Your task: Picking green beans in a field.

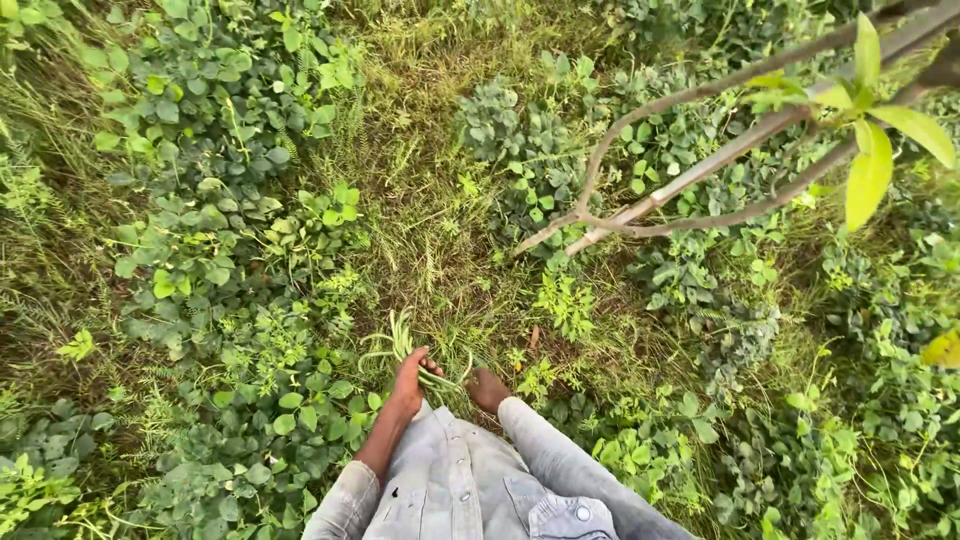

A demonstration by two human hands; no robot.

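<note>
Item: a bunch of long green bean pods, slender and slightly curved, held in the person's left hand. The fingers are curled closed around the lower part of the bunch, so that the gripped stretch lies inside the fist; the free ends fan upward and to the left beyond the knuckles, and a few pods trail out to the right toward the other hand. Right hand: just beside the left, close to the trailing pods; whether it touches them, and whether its fingers are closed or loose, cannot be told from this view. Both forearms come up from the bottom edge of the frame in pale grey denim sleeves, the left one rolled back above the wrist. Ground beneath: a strip of grass running up the middle, flanked on both sides by low broad-leaved bean plants. The hands and bunch hang over the near end of the grass strip. Upper right corner: bare grey branches bearing a few yellow-green leaves, close to the camera.
</note>
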